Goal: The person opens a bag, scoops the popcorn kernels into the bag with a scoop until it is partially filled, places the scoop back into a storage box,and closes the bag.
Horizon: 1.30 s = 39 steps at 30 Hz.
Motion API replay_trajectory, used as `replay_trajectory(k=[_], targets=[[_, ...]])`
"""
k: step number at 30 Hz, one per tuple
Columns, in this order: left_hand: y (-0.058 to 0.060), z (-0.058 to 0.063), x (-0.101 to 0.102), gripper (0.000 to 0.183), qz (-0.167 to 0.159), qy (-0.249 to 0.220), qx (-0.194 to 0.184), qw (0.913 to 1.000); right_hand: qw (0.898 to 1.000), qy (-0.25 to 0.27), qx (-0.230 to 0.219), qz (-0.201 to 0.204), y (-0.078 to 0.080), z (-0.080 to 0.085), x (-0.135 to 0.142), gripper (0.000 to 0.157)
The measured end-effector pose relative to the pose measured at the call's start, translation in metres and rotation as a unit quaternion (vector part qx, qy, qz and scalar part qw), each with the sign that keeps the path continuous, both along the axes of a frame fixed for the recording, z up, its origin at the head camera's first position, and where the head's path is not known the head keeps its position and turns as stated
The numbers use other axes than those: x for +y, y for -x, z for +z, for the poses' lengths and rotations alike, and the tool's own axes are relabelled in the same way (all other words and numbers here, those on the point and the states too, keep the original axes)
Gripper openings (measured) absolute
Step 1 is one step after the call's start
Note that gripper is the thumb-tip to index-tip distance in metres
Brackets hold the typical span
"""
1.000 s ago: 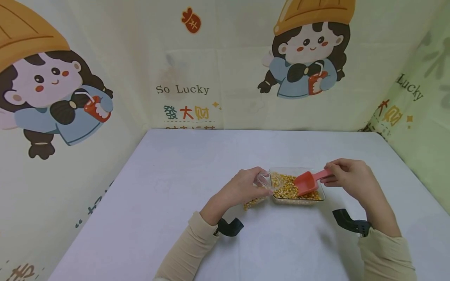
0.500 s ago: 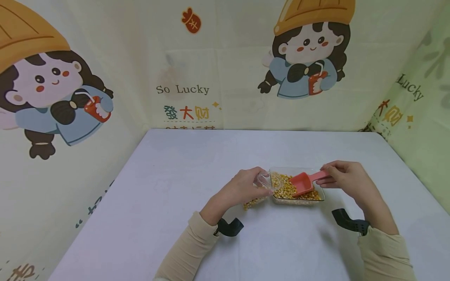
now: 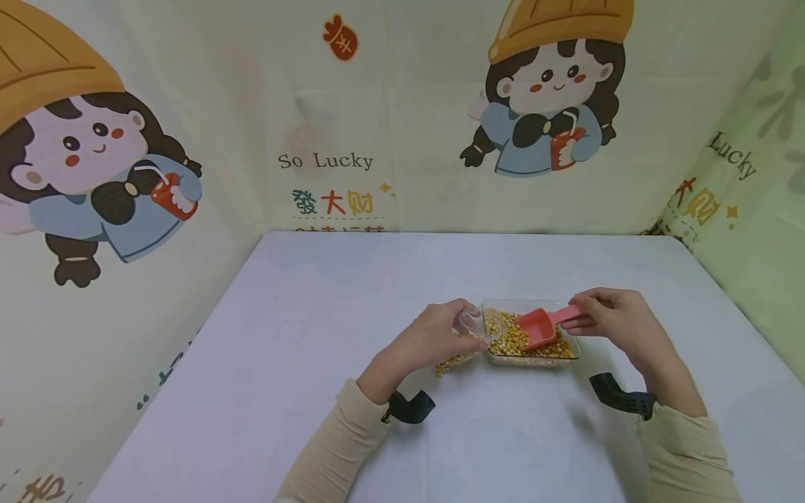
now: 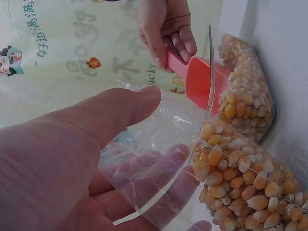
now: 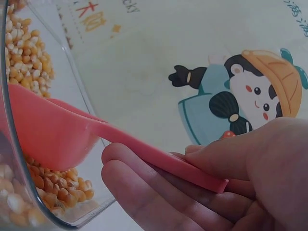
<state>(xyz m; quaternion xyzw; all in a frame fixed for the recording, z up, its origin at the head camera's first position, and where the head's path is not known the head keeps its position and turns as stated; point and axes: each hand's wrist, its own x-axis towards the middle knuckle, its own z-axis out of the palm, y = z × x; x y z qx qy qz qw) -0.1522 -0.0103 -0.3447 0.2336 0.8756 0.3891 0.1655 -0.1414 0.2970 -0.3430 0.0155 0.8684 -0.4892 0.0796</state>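
My left hand (image 3: 434,332) holds a clear plastic bag (image 4: 163,120) at its mouth, the thumb on one side and the fingers spread along the other. Corn kernels (image 4: 245,187) fill the bag's lower part. Right beside the bag stands a clear glass container (image 3: 534,362) with more corn kernels (image 3: 508,341) in it. Between thumb and fingers, my right hand (image 3: 619,321) pinches the handle of a pink scoop (image 3: 537,330). The scoop's bowl lies low among the kernels inside the container, its front edge toward the bag.
A white-covered table (image 3: 327,314) carries the bag and the container. Behind it and along both sides hangs a cream cloth (image 3: 428,126) printed with cartoon figures. Black wrist mounts (image 3: 411,406) sit on both forearms.
My right hand has brought the scoop a little to the left through the kernels, toward the bag. My left hand and the bag stay in place.
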Motion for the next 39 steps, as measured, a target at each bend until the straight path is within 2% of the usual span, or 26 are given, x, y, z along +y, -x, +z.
replay_trajectory(k=[11, 24, 32, 39], targets=[[0.0007, -0.0017, 0.0004, 0.05, 0.003, 0.002, 0.004, 1.0, 1.0, 0.029, -0.003, -0.002, 0.0008, -0.0026, -0.0058, 0.048], [-0.0002, 0.0001, 0.0005, 0.049, 0.009, 0.006, -0.003, 0.9999, 0.999, 0.032, 0.004, -0.001, 0.0008, -0.0017, -0.0064, 0.048], [0.0, -0.0007, -0.0006, 0.05, 0.003, -0.004, -0.004, 1.0, 0.999, 0.031, -0.012, 0.005, -0.0004, 0.0002, -0.0061, 0.051], [0.0011, -0.0022, -0.0014, 0.051, -0.001, -0.004, 0.0, 1.0, 0.999, 0.035, 0.005, 0.011, -0.001, -0.0002, -0.0031, 0.051]])
